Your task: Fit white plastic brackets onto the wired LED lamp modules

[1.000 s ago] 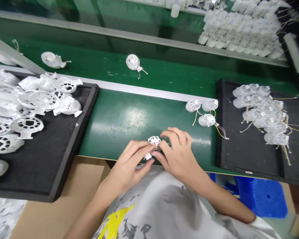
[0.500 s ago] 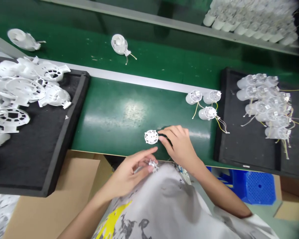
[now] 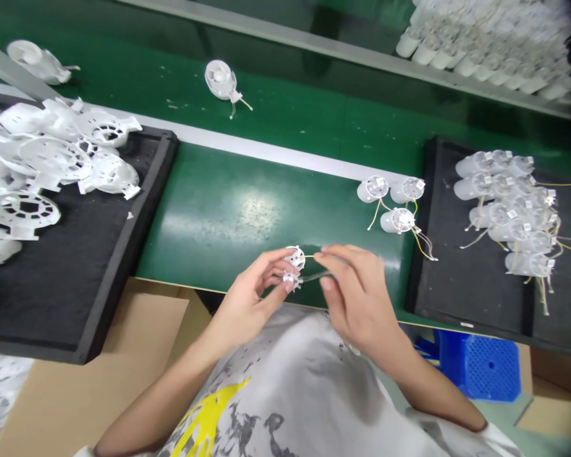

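Note:
My left hand (image 3: 254, 285) is closed, pinching a small clear-white spoked plastic part (image 3: 290, 279) between thumb and fingers. Just behind it, at the fingertips, stands a round white slotted piece (image 3: 297, 256), partly hidden by that hand. From the round piece a thin yellow wire (image 3: 308, 256) runs to the fingertips of my right hand (image 3: 354, 289). A greyish wire (image 3: 315, 277) stretches from the spoked part toward the same hand. My right hand's fingers are bent together at the wires; its exact grip is partly hidden.
A black tray (image 3: 99, 304) of white plastic housings (image 3: 26, 212) is on the left. On the right, another black tray (image 3: 457, 273) carries wired white cylinders (image 3: 528, 263); several more (image 3: 397, 220) stand beside it. Wired white assemblies (image 3: 221, 81) lie on the green strip behind. A blue stool (image 3: 492, 368) is below.
My left hand has risen with the spoked part to the round piece. My right hand has shifted right, drawing out the yellow wire; a greyish wire now shows between the hands.

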The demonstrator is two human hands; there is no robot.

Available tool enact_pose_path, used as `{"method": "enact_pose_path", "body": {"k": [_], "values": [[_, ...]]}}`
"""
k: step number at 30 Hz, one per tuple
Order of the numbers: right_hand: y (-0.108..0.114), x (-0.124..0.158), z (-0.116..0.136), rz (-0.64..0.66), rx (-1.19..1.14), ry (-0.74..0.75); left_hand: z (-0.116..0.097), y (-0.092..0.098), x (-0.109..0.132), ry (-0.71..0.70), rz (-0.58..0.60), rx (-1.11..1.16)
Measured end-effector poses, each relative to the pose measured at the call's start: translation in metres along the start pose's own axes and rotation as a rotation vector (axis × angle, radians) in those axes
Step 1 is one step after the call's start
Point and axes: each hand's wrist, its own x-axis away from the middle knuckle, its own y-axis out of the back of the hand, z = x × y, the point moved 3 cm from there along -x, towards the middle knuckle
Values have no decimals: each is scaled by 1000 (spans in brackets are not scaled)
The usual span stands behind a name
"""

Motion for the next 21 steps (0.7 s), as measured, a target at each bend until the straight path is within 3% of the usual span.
{"method": "enact_pose_path", "body": {"k": [4,8,12,17,21], "values": [[-10,-2,23,177,48,79,-2,-12,-7,8,-48,163],[-22,-4,10,310,-31,-9,2,-9,-7,67,-10,332],[-18,-3,-1,408,-156,77,5,-3,-2,180,17,430],[-18,-4,-5,404,-289,121,9,-4,-1,234,18,504],[-26,-1,-7,253,-230,141,12,-4,-3,233,-28,471]]}}
